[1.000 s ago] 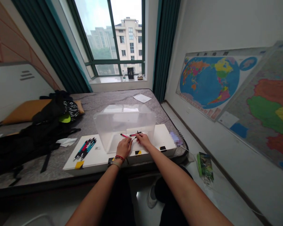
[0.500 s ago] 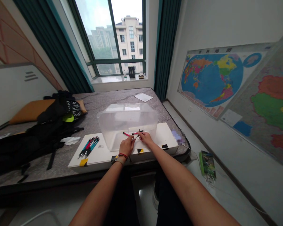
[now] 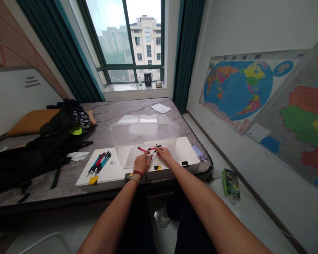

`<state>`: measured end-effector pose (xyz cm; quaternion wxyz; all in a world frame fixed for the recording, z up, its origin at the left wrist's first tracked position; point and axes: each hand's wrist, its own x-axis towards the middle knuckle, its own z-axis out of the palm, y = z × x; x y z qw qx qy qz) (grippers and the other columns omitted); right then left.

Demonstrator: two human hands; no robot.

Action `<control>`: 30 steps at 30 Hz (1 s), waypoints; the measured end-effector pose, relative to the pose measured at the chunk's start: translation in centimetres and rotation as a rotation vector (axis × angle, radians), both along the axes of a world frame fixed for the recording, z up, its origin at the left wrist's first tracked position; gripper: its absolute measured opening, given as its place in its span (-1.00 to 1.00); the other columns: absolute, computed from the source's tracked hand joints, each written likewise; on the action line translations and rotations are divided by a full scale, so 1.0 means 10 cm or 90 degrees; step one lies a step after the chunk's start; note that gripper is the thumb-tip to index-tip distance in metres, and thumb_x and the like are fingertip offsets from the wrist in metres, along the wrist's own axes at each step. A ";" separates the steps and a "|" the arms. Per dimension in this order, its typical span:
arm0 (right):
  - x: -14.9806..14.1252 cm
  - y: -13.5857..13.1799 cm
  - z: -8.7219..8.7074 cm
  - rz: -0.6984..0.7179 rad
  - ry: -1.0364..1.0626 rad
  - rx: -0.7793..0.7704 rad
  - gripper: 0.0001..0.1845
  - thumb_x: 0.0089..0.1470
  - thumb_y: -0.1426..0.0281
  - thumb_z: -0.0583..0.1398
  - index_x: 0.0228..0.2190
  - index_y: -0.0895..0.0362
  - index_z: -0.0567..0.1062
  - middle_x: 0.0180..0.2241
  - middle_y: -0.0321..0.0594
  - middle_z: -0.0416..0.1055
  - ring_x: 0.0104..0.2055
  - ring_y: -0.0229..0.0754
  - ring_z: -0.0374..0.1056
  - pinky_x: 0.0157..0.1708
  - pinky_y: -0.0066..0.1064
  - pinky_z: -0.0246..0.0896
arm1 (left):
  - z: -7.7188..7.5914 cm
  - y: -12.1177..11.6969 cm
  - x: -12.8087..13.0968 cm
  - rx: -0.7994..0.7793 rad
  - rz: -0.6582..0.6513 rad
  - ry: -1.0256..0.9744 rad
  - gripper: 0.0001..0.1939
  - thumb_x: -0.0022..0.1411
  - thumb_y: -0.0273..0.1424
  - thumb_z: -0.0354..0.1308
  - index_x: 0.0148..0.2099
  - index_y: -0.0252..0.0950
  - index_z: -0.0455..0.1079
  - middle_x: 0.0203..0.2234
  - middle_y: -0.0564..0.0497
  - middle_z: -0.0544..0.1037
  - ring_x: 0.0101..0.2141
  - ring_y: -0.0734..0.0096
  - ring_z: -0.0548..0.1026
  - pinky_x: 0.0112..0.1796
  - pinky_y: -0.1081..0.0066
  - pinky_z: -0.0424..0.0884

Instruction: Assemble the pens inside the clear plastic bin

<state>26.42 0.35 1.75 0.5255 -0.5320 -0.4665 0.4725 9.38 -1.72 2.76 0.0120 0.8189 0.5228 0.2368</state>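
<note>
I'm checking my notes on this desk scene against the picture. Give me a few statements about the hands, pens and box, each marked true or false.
1. Both hands are at the near side of the clear plastic box. True.
2. A bundle of pens lies on the white board, left of the box. True.
3. The left hand rests on that bundle of pens. False: it is beside the box, apart from the bundle.
4. The right hand holds a pen in its fingertips. True.
5. The box stands on the windowsill. False: it stands on the white board.
</note>
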 end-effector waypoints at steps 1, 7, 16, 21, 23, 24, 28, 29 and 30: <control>0.00 0.00 -0.01 0.002 0.001 -0.001 -0.51 -0.05 -0.01 0.23 -0.63 0.17 0.43 -0.69 -0.30 0.33 -0.67 -0.35 0.13 -0.64 -0.52 0.00 | 0.00 0.00 0.00 0.001 -0.005 0.001 -0.61 0.37 -0.12 -0.18 -0.03 -0.23 0.32 -0.38 -0.04 0.57 -0.36 0.26 0.50 -0.31 0.36 0.26; 0.01 0.03 -0.03 -0.010 0.010 -0.004 -0.52 -0.03 0.00 0.21 -0.63 0.17 0.41 -0.69 -0.30 0.34 -0.69 -0.37 0.14 -0.65 -0.52 0.02 | -0.01 0.02 0.00 0.007 -0.010 0.001 -0.60 0.40 -0.19 -0.27 -0.17 -0.21 0.36 -0.27 -0.06 0.55 -0.31 0.32 0.49 -0.29 0.38 0.24; -0.01 0.04 -0.02 -0.016 0.063 -0.006 -0.64 0.04 0.08 0.16 -0.48 0.14 0.35 -0.66 -0.32 0.38 -0.70 -0.37 0.19 -0.70 -0.56 0.03 | -0.02 0.01 0.01 0.014 0.023 -0.009 -0.61 0.40 -0.22 -0.26 -0.18 -0.24 0.36 -0.32 -0.07 0.52 -0.32 0.30 0.45 -0.28 0.35 0.24; -0.01 0.04 -0.01 -0.007 0.072 -0.016 -0.69 0.08 0.12 0.15 -0.40 0.14 0.35 -0.66 -0.38 0.37 -0.69 -0.38 0.19 -0.70 -0.59 0.04 | -0.02 0.01 0.01 0.048 0.043 -0.005 -0.67 0.36 -0.22 -0.16 -0.06 -0.23 0.36 -0.21 -0.11 0.50 -0.18 0.22 0.40 -0.20 0.30 0.25; -0.01 0.04 -0.01 0.015 0.057 -0.012 -0.69 0.05 0.14 0.18 -0.43 0.15 0.37 -0.65 -0.37 0.36 -0.68 -0.39 0.19 -0.68 -0.59 0.06 | -0.03 0.02 0.01 0.047 0.057 0.004 -0.68 0.35 -0.26 -0.13 -0.01 -0.24 0.35 -0.19 -0.14 0.49 -0.16 0.17 0.39 -0.19 0.26 0.24; -0.01 0.03 -0.01 0.027 0.046 -0.010 -0.69 0.03 0.15 0.20 -0.45 0.16 0.39 -0.64 -0.37 0.36 -0.67 -0.40 0.18 -0.67 -0.59 0.07 | -0.03 0.02 0.01 0.045 0.058 0.009 -0.68 0.34 -0.28 -0.11 0.03 -0.23 0.34 -0.17 -0.14 0.49 -0.15 0.16 0.38 -0.18 0.25 0.24; -0.01 0.00 0.01 0.061 0.002 -0.003 -0.69 -0.03 0.17 0.26 -0.47 0.18 0.46 -0.63 -0.37 0.34 -0.64 -0.39 0.19 -0.64 -0.57 0.08 | -0.05 0.02 -0.01 0.035 0.022 0.023 -0.60 0.30 -0.40 -0.09 0.15 -0.14 0.29 -0.12 -0.11 0.46 -0.13 0.18 0.37 -0.18 0.25 0.23; -0.01 -0.01 0.02 0.067 -0.010 0.000 -0.70 -0.04 0.17 0.27 -0.46 0.19 0.48 -0.64 -0.37 0.34 -0.64 -0.39 0.19 -0.64 -0.56 0.07 | -0.05 0.02 -0.01 0.035 0.013 0.024 -0.57 0.29 -0.44 -0.09 0.17 -0.12 0.27 -0.10 -0.10 0.46 -0.13 0.20 0.37 -0.17 0.25 0.22; -0.02 -0.02 0.02 0.073 -0.024 0.003 -0.70 -0.05 0.17 0.28 -0.44 0.19 0.50 -0.65 -0.38 0.33 -0.64 -0.38 0.19 -0.64 -0.56 0.07 | -0.05 0.02 -0.01 0.034 0.006 0.023 -0.54 0.26 -0.47 -0.08 0.19 -0.11 0.26 -0.09 -0.09 0.45 -0.12 0.20 0.37 -0.16 0.26 0.22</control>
